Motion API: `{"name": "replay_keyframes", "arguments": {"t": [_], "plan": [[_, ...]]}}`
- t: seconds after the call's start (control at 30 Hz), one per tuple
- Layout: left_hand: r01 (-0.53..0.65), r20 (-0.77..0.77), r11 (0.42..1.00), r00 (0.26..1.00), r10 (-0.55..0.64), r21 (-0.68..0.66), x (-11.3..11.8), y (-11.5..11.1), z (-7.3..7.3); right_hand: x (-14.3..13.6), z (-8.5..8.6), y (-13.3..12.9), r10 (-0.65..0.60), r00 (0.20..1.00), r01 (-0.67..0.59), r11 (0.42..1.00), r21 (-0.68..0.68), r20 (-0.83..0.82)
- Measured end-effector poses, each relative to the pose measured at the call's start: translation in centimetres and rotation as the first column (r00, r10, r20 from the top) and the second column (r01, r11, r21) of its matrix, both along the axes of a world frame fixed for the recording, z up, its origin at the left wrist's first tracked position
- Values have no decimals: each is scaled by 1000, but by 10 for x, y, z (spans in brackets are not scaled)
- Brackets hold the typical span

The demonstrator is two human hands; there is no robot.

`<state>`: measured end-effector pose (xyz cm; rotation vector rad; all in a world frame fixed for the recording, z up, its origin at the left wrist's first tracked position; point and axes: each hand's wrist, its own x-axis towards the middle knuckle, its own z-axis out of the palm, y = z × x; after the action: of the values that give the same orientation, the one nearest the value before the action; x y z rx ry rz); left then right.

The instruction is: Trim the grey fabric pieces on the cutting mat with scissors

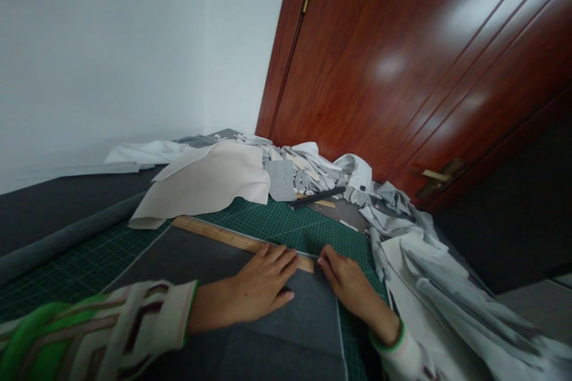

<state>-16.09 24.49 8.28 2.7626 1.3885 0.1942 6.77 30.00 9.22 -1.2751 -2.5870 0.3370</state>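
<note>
A dark grey cloth point(286, 333) lies flat over a green gridded cutting mat point(286, 218). Along the cloth's far edge runs a wooden ruler point(218, 233). My left hand point(263, 283) rests with its fingers spread on the ruler's right part and on the cloth. Just past the ruler's right end, my right hand point(348, 280) is at the cloth's far right corner, thumb and fingers pinched together; what lies between them is too small to make out.
A cream cloth point(214, 178) covers the mat's far left part. Behind are grey and white scraps point(313, 169) and a black stick-like tool point(317, 197). A grey roll point(71, 235) lies left; draped fabric point(465, 292) lies right. A wooden door point(379, 71) stands behind.
</note>
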Motion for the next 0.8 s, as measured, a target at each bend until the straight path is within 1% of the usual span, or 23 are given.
{"name": "replay_keyframes", "arguments": {"t": [0.1, 0.2, 0.37, 0.5, 0.6, 0.67, 0.8], "plan": [[-2, 80, 999, 997, 0, 33, 0, 2, -11, -1, 0, 0, -4, 1000, 3, 1000, 9, 16], [20, 122, 998, 992, -27, 58, -2, 4, -16, 0, 0, 2, -7, 1000, 7, 1000, -6, 6], [47, 133, 993, 989, -62, 113, -1, 11, -17, 4, 1, 5, 16, 996, -23, 996, -82, -91], [62, 112, 987, 991, -79, 152, -1, 24, -20, 6, 2, 7, 18, 992, -34, 992, -122, -126], [109, 157, 978, 978, -138, 181, -2, 34, -24, 5, 1, 8, 20, 994, -33, 992, -122, -107], [116, 197, 972, 968, -157, 206, -3, 39, -26, 5, 1, 9, 25, 995, -36, 993, -115, -98], [109, 247, 971, 955, -162, 214, -5, 44, -23, 5, 0, 11, 23, 994, -33, 995, -96, -107]]}}
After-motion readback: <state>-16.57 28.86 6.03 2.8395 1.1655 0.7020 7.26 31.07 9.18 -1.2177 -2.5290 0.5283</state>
